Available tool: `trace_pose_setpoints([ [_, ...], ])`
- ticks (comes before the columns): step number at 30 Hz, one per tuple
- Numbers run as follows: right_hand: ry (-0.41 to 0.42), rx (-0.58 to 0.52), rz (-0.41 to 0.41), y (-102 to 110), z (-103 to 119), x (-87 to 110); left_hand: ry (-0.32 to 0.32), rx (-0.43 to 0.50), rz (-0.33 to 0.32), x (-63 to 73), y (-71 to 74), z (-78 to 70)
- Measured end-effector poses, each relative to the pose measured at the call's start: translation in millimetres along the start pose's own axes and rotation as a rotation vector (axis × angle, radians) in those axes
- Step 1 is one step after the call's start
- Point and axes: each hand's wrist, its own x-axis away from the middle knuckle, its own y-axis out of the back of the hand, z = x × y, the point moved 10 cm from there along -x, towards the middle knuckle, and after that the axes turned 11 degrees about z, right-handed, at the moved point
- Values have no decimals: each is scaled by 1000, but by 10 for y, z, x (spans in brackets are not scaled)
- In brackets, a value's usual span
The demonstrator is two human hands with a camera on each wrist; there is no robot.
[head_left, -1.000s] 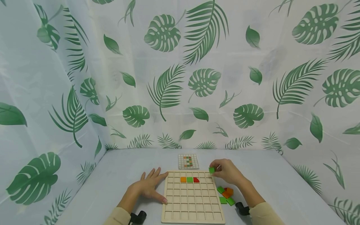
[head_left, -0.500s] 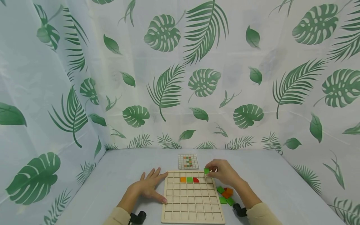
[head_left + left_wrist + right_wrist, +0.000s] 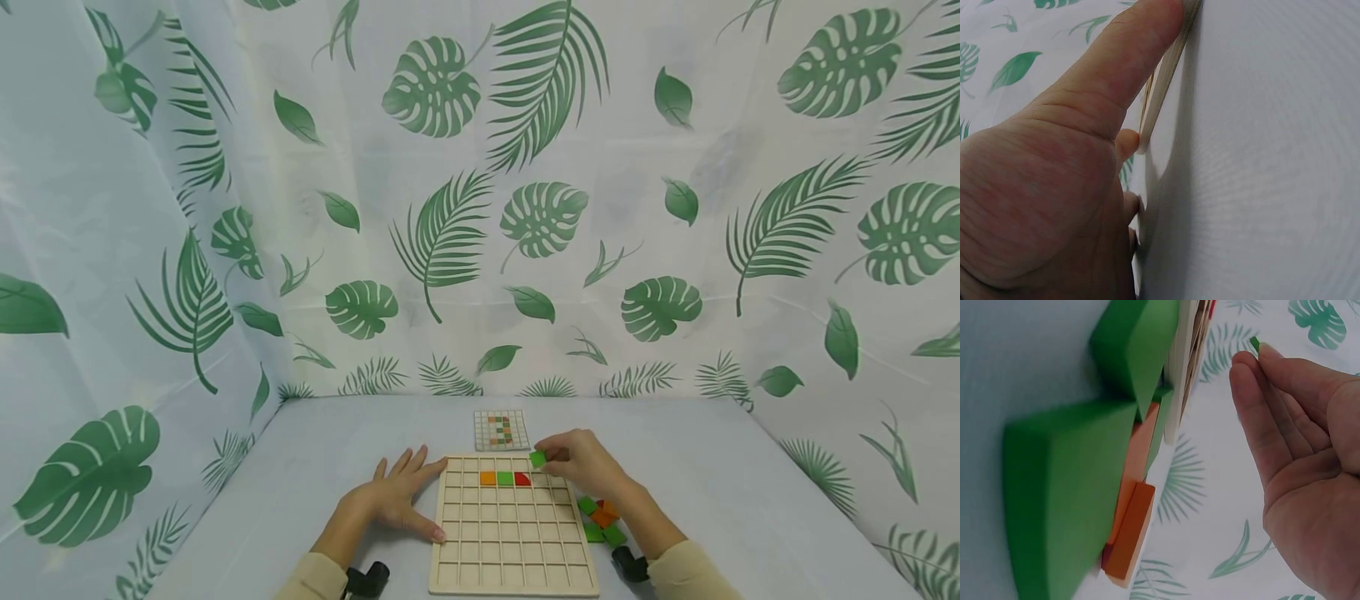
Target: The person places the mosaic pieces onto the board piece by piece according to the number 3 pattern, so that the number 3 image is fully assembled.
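A square wooden grid board (image 3: 510, 533) lies on the table. In one of its upper rows sit an orange tile (image 3: 488, 478), a green tile (image 3: 506, 478) and a red tile with a rounded corner (image 3: 522, 479). Above the board's top right part, my right hand (image 3: 585, 462) pinches a green square tile (image 3: 537, 459) between thumb and fingertips; the right wrist view shows just its edge. My left hand (image 3: 401, 497) is spread beside the board, its thumb and a fingertip touching the left edge. In the left wrist view the thumb (image 3: 1129, 56) presses on the board's side.
Right of the board is a loose pile of green tiles (image 3: 1072, 481) and orange tiles (image 3: 1132, 531). A small pattern card (image 3: 502, 430) with a coloured grid lies behind the board. Leaf-print curtains (image 3: 480, 250) enclose the table at the back and sides.
My right hand has moved left with the green tile, from beyond the board's right corner to over its top rows, near the red tile. My left hand has stayed in place.
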Motion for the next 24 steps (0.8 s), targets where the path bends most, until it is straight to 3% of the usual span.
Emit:
trace_pose_setpoints([
  [8,-1,5,33,-74,81,6,-4,1,5,-17,-3,15],
  [18,79,78,106,-156,188,-12,-16,5,2,-23,-16,11],
  [24,104,63,131,-197,195,-4,-23,20,8,-24,-19,11],
])
